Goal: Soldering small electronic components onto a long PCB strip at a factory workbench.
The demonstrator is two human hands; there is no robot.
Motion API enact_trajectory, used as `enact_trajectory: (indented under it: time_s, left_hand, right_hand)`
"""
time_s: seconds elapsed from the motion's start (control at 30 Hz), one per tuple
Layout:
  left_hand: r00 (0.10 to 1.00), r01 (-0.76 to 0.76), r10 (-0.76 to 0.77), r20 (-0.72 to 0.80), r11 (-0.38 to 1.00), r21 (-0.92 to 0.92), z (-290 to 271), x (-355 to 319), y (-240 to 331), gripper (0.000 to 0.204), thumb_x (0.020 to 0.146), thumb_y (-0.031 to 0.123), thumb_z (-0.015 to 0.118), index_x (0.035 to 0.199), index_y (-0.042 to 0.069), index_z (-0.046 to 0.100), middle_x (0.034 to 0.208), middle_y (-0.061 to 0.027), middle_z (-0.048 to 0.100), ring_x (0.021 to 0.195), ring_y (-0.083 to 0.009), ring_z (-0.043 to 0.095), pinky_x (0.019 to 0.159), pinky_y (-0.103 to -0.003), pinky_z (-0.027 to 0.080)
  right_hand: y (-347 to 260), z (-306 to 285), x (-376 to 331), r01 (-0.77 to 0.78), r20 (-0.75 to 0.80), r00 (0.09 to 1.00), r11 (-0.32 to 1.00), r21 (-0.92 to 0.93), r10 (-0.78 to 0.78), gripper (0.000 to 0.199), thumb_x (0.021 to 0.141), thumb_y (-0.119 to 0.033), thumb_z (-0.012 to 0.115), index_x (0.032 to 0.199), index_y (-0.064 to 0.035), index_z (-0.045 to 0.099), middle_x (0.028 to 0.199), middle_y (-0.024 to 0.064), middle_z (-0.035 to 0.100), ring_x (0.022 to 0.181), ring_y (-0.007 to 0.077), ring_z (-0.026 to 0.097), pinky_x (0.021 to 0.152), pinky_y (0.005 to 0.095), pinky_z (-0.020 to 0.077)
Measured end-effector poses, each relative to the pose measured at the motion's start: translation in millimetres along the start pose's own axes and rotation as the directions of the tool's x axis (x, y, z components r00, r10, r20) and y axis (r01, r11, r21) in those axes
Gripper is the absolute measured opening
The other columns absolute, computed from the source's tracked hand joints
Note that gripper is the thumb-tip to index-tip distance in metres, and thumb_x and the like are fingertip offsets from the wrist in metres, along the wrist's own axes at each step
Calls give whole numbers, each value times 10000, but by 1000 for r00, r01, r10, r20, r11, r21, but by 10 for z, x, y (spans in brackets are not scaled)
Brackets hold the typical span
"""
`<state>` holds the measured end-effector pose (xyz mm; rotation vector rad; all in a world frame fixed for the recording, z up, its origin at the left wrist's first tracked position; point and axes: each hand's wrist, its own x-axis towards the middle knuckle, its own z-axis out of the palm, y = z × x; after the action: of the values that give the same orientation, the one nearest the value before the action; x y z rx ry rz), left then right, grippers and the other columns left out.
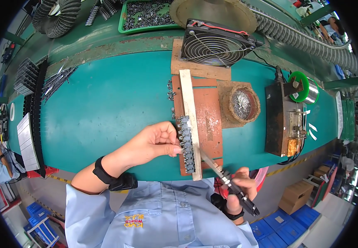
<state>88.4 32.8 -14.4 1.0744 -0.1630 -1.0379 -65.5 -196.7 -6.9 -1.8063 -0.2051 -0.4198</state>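
Observation:
My left hand (157, 142) is closed in a pinch, thumb and fingertips against the left side of a row of small dark electronic components (186, 142). Whatever is between those fingertips is hidden. The row runs along the near part of a pale wooden bar (190, 97), which lies lengthwise over a reddish-brown board (208, 120). On the right, my right hand (243, 188) is wrapped around a soldering iron (230, 184) with a dark handle and a metal shaft. Its narrow tip slants up and left to the bar's right side, near the components.
Behind the board stands a black fan (216, 45). A round pot of silvery metal (242, 104) is to the right, then a metal box device (280, 120) and a green spool (299, 87). Far back is a green tray of small parts (146, 18); dark strips (59, 82) lie at left.

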Motion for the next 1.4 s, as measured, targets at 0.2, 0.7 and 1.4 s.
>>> enact_trajectory:
  time_s: [0.2,0.7,1.4]
  left_hand:
    - [1000,-4,4,-3,1000,8,7,-13,-10,161,808,21,601,799,54,443,795,-28,575,722,-84,537,672,-215,447]
    - [991,132,-131,-14,988,84,-1,-54,94,94,847,89,556,898,32,503,809,-53,599,704,-87,571,624,-207,459]
    - [826,-3,548,-129,234,972,-162,359,422,109,753,17,600,847,21,547,741,-68,551,507,-151,504,485,-273,406]
  right_hand:
    - [51,172,85,-283,-490,855,945,-164,171,366,750,-150,638,1051,-25,473,976,94,484,837,163,491,754,282,391]
    - [194,280,185,-283,-454,856,959,-12,247,370,774,-20,556,1120,-21,425,1037,84,447,916,162,480,836,282,373]
    - [334,241,129,-75,-346,938,967,-244,-15,388,750,-5,583,1100,-22,417,982,111,446,809,167,452,734,271,390]
